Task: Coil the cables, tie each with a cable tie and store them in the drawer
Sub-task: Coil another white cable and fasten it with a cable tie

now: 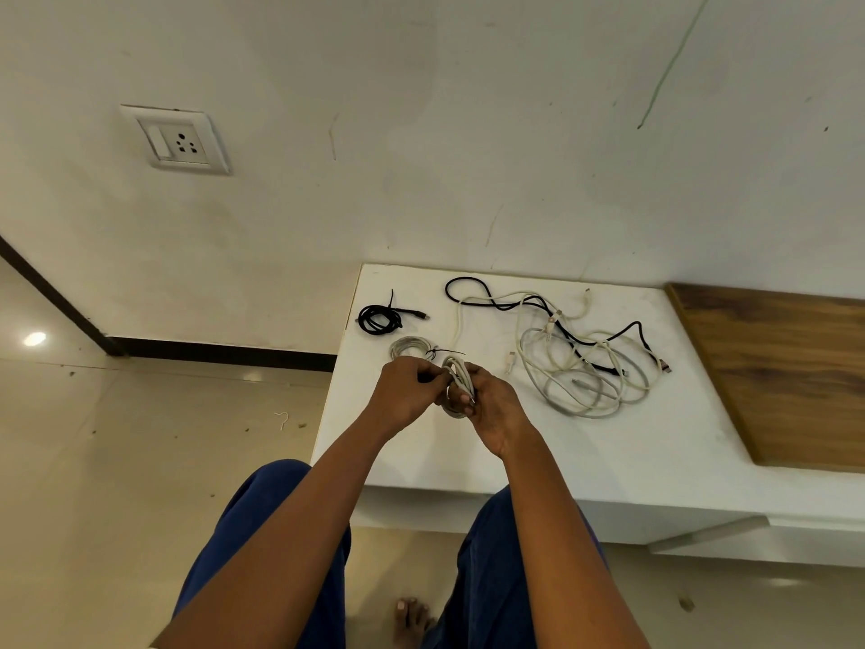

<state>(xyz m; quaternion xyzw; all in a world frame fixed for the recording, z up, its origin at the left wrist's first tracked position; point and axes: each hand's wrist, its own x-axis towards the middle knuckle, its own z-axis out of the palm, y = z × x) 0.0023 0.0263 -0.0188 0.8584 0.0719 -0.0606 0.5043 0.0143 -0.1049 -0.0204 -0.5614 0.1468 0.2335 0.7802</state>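
We've got both hands on a small coiled white cable [456,386] over the white bench [655,442]: right hand [491,409] fingers wrapped round it, left hand [407,391] pinching its edge. Tied black coil [378,318] and tied grey coil [411,347] lie at 11 o'clock, the tangled pile of loose white and black cables [575,353] at 2 o'clock.

**Materials and finishes**

Counter [632,442]: smooth, matt white top. Inset panel [786,372]: brown wood grain, low sheen. Floor [117,437]: glossy cream tile, reflecting lights. Wall [421,133]: matt white paint, scuffed. Socket plate [180,140]: smooth white plastic. Loose cables [580,363]: white and black sheathing, dull.
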